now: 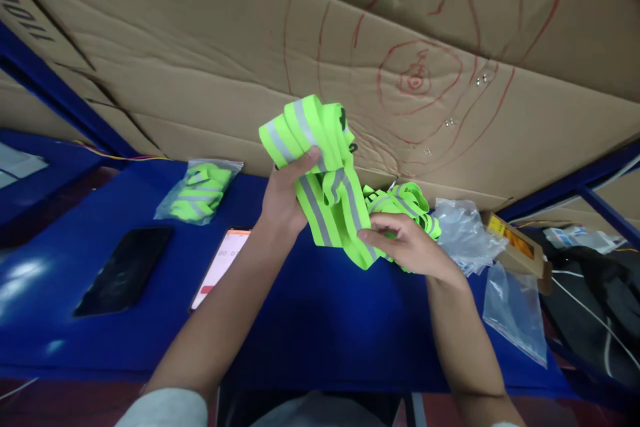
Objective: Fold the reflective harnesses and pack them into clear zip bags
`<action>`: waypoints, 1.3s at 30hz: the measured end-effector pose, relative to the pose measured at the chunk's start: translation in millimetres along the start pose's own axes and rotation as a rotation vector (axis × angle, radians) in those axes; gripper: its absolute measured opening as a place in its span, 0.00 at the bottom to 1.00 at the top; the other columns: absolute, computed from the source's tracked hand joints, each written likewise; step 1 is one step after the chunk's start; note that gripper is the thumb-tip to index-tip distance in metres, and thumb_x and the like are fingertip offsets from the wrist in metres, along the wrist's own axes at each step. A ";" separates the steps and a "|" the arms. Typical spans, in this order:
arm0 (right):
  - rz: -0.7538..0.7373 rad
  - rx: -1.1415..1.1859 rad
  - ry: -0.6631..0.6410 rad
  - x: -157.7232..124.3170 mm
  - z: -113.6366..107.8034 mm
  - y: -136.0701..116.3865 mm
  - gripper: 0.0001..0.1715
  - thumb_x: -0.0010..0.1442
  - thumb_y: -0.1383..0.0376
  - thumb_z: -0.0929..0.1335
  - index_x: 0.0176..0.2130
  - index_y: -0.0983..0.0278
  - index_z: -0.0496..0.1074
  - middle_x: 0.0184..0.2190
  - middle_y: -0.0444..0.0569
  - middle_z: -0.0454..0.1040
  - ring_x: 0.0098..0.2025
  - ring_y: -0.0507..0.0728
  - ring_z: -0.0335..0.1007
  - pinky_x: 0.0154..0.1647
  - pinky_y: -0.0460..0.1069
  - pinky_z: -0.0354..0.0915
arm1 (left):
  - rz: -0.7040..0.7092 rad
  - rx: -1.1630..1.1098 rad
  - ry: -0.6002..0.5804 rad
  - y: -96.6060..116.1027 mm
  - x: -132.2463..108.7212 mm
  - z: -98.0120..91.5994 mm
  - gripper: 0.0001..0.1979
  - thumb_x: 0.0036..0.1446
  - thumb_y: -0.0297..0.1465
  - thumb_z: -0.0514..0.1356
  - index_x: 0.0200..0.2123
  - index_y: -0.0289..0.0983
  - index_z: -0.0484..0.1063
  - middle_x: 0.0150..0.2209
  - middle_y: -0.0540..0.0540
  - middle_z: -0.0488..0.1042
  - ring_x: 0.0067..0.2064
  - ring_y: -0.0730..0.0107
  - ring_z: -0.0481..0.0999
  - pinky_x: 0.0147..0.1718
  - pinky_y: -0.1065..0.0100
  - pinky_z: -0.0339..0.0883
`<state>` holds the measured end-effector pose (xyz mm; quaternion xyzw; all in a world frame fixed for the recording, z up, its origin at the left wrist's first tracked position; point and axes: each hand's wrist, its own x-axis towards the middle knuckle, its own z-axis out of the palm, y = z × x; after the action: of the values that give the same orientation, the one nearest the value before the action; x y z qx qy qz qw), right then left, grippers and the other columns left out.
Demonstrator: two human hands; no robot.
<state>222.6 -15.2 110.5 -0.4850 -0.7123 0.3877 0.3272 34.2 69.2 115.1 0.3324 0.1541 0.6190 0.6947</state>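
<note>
A neon yellow-green reflective strap [325,207] with a silver stripe hangs in folds between my hands above the blue table. My left hand [287,193] is closed on its upper folds, thumb pressed on top. Lower down and to the right, my right hand [400,240] pinches a loop of the same strap between thumb and fingers. Small black pieces show at the strap's upper right edge. Behind my right hand lies a heap of more neon straps [405,200], partly covered by the hand.
A clear bag of folded neon straps [203,192] lies at the left, near a black tablet [125,270] and a lit phone [220,267]. Right are clear plastic bags [463,237], a small cardboard box [517,243] and a black bag [595,300]. Cardboard [225,47] walls the back.
</note>
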 end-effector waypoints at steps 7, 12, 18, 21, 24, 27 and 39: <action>-0.122 -0.310 -0.238 -26.2 -51.4 -3.8 0.15 0.69 0.57 0.69 0.50 0.60 0.79 0.49 0.51 0.79 0.51 0.59 0.75 0.54 0.53 0.69 | -0.031 0.180 -0.077 -10.4 -18.9 8.0 0.27 0.39 0.29 0.79 0.45 0.43 0.80 0.42 0.49 0.84 0.49 0.51 0.83 0.49 0.55 0.79; -0.077 -0.314 0.005 -48.6 -68.8 -16.0 0.19 0.68 0.58 0.70 0.57 0.59 0.75 0.49 0.49 0.81 0.47 0.57 0.79 0.49 0.49 0.72 | -0.072 0.230 -0.104 -17.8 -23.0 12.9 0.25 0.36 0.31 0.80 0.40 0.42 0.81 0.40 0.49 0.84 0.51 0.48 0.82 0.49 0.54 0.77; -0.119 -0.613 0.300 -23.6 -19.8 -12.4 0.20 0.70 0.55 0.67 0.30 0.63 0.73 0.25 0.45 0.74 0.27 0.52 0.69 0.33 0.48 0.60 | -0.051 0.176 -0.058 -39.7 -31.0 24.6 0.19 0.42 0.34 0.79 0.39 0.42 0.81 0.42 0.49 0.83 0.46 0.54 0.83 0.47 0.53 0.78; -0.013 -0.773 0.349 -12.2 -5.1 -3.1 0.22 0.70 0.57 0.66 0.27 0.64 0.71 0.25 0.49 0.74 0.28 0.55 0.69 0.32 0.50 0.56 | -0.072 0.202 -0.002 -53.3 -31.4 23.3 0.23 0.39 0.34 0.80 0.40 0.40 0.79 0.41 0.47 0.83 0.42 0.59 0.83 0.44 0.57 0.79; 0.049 -0.741 0.226 -9.7 -10.9 3.0 0.23 0.70 0.55 0.67 0.26 0.64 0.71 0.24 0.48 0.74 0.28 0.54 0.69 0.31 0.50 0.55 | -0.080 0.252 0.048 -60.8 -23.9 15.7 0.27 0.35 0.33 0.81 0.40 0.39 0.77 0.39 0.48 0.83 0.40 0.60 0.83 0.41 0.60 0.79; 0.018 -0.521 -0.030 -15.7 -33.8 5.1 0.18 0.68 0.52 0.69 0.34 0.62 0.76 0.29 0.45 0.78 0.31 0.52 0.72 0.33 0.48 0.60 | -0.052 0.280 0.094 -60.7 -14.1 7.7 0.29 0.33 0.33 0.81 0.40 0.39 0.76 0.41 0.48 0.83 0.43 0.57 0.83 0.41 0.61 0.79; -0.037 -0.043 0.457 0.3 -29.1 20.3 0.21 0.62 0.48 0.72 0.43 0.61 0.78 0.40 0.47 0.81 0.40 0.57 0.76 0.44 0.52 0.71 | -0.285 0.300 -0.186 -78.1 -24.4 10.1 0.41 0.39 0.29 0.79 0.57 0.46 0.69 0.49 0.47 0.80 0.48 0.58 0.82 0.44 0.61 0.78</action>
<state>255.8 -3.5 107.0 -0.5541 -0.6365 0.2462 0.4767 95.2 42.0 66.6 0.4625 0.2254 0.4514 0.7290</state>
